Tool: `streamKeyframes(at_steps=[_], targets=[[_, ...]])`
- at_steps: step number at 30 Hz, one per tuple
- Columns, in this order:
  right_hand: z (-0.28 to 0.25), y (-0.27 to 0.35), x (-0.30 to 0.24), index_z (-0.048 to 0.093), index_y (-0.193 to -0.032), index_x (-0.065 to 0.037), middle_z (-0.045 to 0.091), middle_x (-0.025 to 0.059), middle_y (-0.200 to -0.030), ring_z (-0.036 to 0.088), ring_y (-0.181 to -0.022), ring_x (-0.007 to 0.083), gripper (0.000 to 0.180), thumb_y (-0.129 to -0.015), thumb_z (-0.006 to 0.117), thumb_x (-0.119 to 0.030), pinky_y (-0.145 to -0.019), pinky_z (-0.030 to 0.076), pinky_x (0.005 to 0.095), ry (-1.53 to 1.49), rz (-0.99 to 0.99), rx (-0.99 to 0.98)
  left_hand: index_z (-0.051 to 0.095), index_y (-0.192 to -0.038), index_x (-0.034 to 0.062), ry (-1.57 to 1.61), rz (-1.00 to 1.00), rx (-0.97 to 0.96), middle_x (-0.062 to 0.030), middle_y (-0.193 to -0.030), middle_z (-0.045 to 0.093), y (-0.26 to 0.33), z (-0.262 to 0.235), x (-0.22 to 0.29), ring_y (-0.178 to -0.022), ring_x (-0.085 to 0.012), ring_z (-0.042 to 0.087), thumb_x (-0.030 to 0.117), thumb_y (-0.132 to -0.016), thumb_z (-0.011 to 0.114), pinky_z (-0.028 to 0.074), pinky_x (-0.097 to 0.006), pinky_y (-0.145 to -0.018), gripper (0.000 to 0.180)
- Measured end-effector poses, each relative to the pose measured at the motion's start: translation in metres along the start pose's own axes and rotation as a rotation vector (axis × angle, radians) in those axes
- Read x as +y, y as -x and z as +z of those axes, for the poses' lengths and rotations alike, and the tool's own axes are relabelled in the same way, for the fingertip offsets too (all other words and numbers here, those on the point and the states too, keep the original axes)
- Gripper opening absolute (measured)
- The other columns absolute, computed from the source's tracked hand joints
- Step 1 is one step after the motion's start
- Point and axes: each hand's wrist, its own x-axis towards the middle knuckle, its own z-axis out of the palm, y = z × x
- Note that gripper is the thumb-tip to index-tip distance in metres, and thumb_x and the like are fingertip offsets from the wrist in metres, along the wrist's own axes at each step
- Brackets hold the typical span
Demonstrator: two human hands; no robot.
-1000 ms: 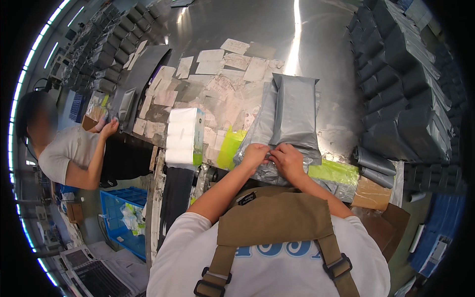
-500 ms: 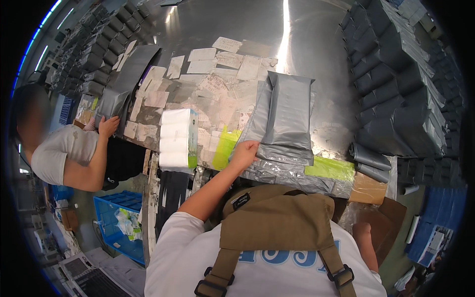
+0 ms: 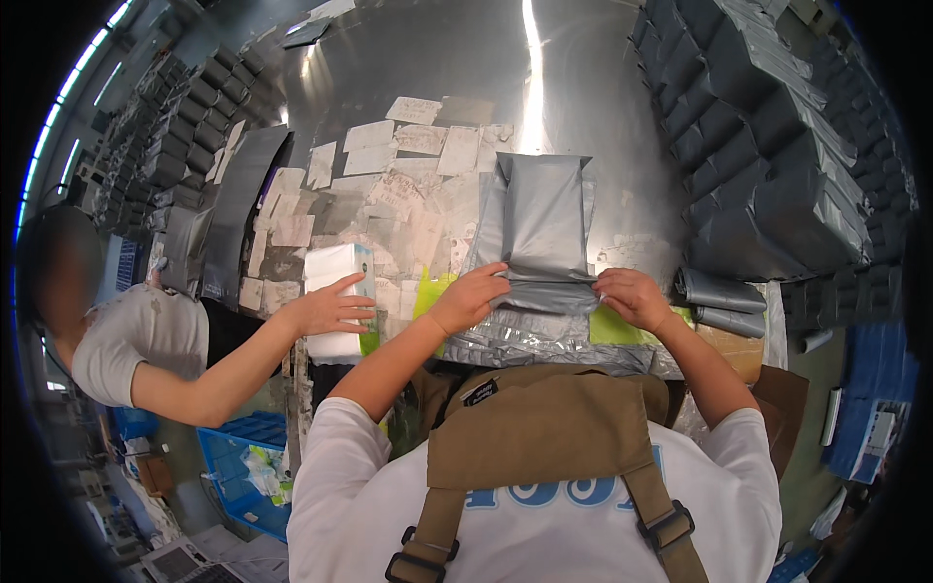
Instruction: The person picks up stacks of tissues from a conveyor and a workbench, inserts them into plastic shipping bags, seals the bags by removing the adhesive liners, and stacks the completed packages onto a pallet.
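Note:
A filled grey plastic mailing bag (image 3: 544,219) lies on the metal table in front of me, on top of other flat grey bags (image 3: 486,231). My left hand (image 3: 470,297) is closed on the left corner of its near end. At the right corner, my right hand (image 3: 632,297) pinches the same end between thumb and fingers. Between my hands the near edge of the bag is creased and folded over. To the left of my left hand stands a white tissue-roll pack (image 3: 335,264) with a green end. A co-worker's hand (image 3: 328,309) lies on it, fingers spread.
Tall stacks of filled grey bags (image 3: 758,165) rise on the right. Rolled grey bags (image 3: 719,301) lie beside a brown cardboard piece (image 3: 731,352) at the table's near edge. Paper labels (image 3: 418,141) cover the table's middle. A blue crate (image 3: 228,476) stands at lower left.
My right hand has come up from the lower right to the bag's near corner. The bag's near end is now folded. The co-worker's hand has moved from a grey bag to the white pack.

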Motion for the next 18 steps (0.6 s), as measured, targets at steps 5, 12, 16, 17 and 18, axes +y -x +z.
streamKeyframes(at_steps=[5, 12, 16, 17, 18], targets=[[0.023, -0.013, 0.027, 0.064, -0.082, -0.001, 0.058, -0.0021, -0.069, 0.052, -0.065, 0.0061, 0.026, -0.098, 0.058, -0.021, -0.057, 0.041, 0.0238, -0.615, 0.558, 0.312, 0.066, -0.086, 0.0009, 0.52, -0.711, 0.291, -0.002, -0.083, 0.066, -0.013, 0.019, -0.015, -0.082, -0.0117, 0.061, 0.016, -0.096, 0.061, 0.047, -0.025, -0.073, 0.019], [0.06, -0.053, 0.032, 0.064, -0.089, -0.002, 0.061, 0.0001, -0.074, 0.052, -0.057, 0.0064, 0.017, -0.088, 0.072, -0.017, -0.055, 0.044, 0.0246, -0.632, 0.976, 0.22, 0.06, -0.072, 0.0045, 0.723, -1.086, 0.514, 0.0093, -0.063, 0.048, -0.033, 0.049, -0.031, -0.055, -0.0027, 0.037, 0.018, -0.094, 0.064, 0.033, -0.025, -0.052, 0.027], [0.04, -0.065, 0.027, 0.061, -0.11, 0.0, 0.054, 0.0087, -0.122, 0.061, -0.077, 0.013, 0.028, -0.09, 0.068, -0.018, -0.071, 0.051, 0.0312, -0.12, 0.805, 0.377, 0.06, -0.103, 0.0028, 0.187, -0.92, 0.496, -0.0069, -0.073, 0.061, -0.059, 0.036, -0.003, -0.063, -0.0123, 0.056, 0.012, -0.093, 0.062, 0.043, -0.022, -0.061, 0.014], [0.059, -0.069, 0.045, 0.057, -0.118, 0.0, 0.054, 0.0111, -0.125, 0.06, -0.091, 0.0171, 0.034, -0.094, 0.063, -0.023, -0.083, 0.047, 0.0304, -0.312, 0.803, 0.512, 0.058, -0.111, 0.0029, -0.006, -0.774, 0.462, -0.0104, -0.083, 0.061, -0.065, 0.033, -0.007, -0.074, -0.0143, 0.057, 0.012, -0.092, 0.062, 0.044, -0.023, -0.066, 0.021], [0.077, -0.072, 0.058, 0.054, -0.126, 0.0, 0.053, 0.0136, -0.128, 0.058, -0.105, 0.0212, 0.041, -0.097, 0.059, -0.027, -0.094, 0.044, 0.0297, -0.51, 0.792, 0.635, 0.055, -0.119, 0.003, -0.196, -0.634, 0.428, -0.0138, -0.093, 0.06, -0.066, 0.032, -0.014, -0.084, -0.0163, 0.058, 0.011, -0.092, 0.062, 0.045, -0.024, -0.071, 0.029]])
